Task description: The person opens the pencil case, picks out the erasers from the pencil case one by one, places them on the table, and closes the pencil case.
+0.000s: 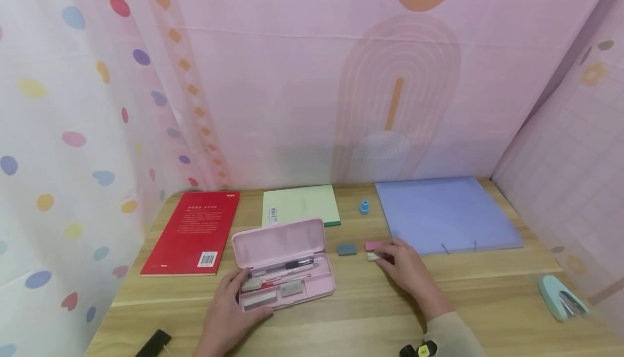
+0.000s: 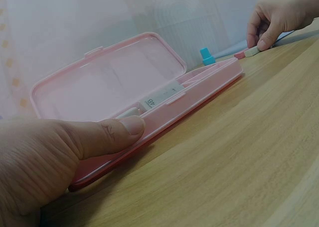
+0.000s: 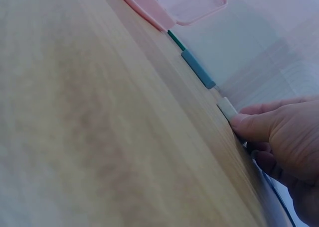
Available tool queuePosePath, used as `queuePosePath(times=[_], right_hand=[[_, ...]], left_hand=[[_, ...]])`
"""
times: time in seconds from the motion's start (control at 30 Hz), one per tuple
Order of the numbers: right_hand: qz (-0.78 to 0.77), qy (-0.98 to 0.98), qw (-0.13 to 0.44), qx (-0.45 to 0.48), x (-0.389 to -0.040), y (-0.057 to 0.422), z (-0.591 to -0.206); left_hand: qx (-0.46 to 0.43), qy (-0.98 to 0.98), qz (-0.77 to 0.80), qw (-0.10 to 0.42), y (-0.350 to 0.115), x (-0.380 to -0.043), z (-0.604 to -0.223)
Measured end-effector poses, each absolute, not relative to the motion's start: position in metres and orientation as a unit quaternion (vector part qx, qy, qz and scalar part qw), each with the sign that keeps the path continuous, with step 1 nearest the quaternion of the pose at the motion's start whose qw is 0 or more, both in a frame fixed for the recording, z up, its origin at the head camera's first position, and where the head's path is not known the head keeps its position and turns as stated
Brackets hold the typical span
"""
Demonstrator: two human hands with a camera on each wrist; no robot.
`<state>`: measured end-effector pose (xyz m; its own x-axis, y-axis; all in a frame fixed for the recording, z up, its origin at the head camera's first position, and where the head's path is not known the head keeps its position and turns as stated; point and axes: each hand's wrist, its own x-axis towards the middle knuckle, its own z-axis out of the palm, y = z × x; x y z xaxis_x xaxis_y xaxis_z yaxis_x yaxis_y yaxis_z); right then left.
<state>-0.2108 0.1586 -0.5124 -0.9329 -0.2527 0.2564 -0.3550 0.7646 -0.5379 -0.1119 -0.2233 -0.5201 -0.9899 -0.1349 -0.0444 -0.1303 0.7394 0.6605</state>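
The left grip (image 1: 228, 308) clasps an open rectangular pink pencil case (image 1: 283, 250) on the wooden surface (image 1: 351, 303); past a blue-grey block (image 1: 347, 249), the right grip (image 1: 404, 267) pinches a small whitish block (image 1: 372, 257); slipping could knock the adjacent pink block (image 1: 373, 246).

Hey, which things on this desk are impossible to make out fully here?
Red book: fine print too small to read, head view.
Black object: cut off by the bottom edge, head view.
Pale green book: near side partly hidden by the pencil case lid, head view.
Pink block: right end covered by the right hand, head view.
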Motion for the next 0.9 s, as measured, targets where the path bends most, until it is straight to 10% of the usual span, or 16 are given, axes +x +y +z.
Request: queuePosePath(times=[0.7,0.9], right_hand=[[0.313,-0.93,0.092,0.169,-0.201,0.147,-0.49],[0.303,-0.902,0.055,0.302,-0.187,0.083,-0.471]], left_hand=[[0.069,-0.935,-0.349,0.011,-0.224,-0.109,-0.521],[0.07,-0.934,-0.349,0.013,-0.223,-0.112,-0.521]])
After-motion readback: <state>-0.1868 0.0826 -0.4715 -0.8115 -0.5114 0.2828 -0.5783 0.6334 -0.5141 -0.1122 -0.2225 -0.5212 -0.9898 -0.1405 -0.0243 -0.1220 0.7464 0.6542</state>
